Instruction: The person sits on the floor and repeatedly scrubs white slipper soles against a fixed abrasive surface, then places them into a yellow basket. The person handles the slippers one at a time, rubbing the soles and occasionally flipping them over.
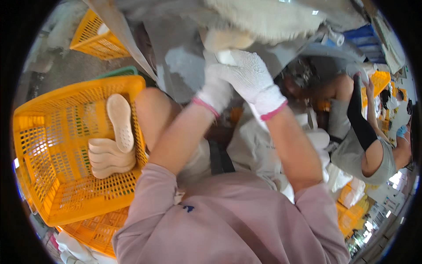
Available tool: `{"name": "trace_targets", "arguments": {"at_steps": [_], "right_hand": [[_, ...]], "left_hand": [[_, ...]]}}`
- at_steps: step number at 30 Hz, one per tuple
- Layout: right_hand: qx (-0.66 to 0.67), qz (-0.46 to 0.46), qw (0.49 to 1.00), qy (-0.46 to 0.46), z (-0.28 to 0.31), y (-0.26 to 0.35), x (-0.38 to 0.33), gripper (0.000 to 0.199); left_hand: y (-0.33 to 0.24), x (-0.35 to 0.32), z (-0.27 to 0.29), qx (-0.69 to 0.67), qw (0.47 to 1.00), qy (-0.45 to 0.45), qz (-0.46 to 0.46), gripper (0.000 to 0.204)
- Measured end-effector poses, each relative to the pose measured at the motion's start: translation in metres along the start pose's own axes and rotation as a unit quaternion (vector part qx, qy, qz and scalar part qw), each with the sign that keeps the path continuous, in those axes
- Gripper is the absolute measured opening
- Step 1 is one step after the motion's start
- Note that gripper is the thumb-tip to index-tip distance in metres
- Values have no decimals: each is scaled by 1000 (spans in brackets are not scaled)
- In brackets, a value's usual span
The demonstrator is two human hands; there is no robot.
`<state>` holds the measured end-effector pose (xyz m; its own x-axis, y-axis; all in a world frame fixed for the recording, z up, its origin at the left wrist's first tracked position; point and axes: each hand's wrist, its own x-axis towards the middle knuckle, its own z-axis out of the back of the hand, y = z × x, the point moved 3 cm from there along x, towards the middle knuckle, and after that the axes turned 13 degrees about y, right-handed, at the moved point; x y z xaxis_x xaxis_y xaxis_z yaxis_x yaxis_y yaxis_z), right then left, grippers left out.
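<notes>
My hands are together at the upper middle, in white knit gloves with pink cuffs. A pale beige insole [228,39], blurred, sticks out beyond my fingers under a cream, fuzzy-looking edge [272,17]. My right hand [251,75] is closed around its near end, its fingers lying over those of my left hand. My left hand [216,81], smeared by motion, is also closed on the insole; most of its fingers are hidden. Behind both hands is a grey, dust-coated surface [184,66]. At left, a yellow basket [66,99] holds several beige insoles [119,121], one with small holes.
Another yellow basket [99,46] stands at the far left, and an orange one [96,229] lies under the near basket. To the right, a person in grey with a black sleeve [360,119] works close by. White sacks [255,145] lie below my forearms.
</notes>
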<state>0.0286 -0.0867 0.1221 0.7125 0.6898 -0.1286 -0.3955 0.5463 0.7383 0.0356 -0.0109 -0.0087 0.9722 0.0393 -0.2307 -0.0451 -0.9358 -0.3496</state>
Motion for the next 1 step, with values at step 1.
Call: {"name": "trace_targets", "arguments": {"at_steps": [1], "right_hand": [[-19, -57, 997, 50, 0, -8, -3, 50]], "left_hand": [[18, -9, 8, -13, 1000, -12, 14, 62]]}}
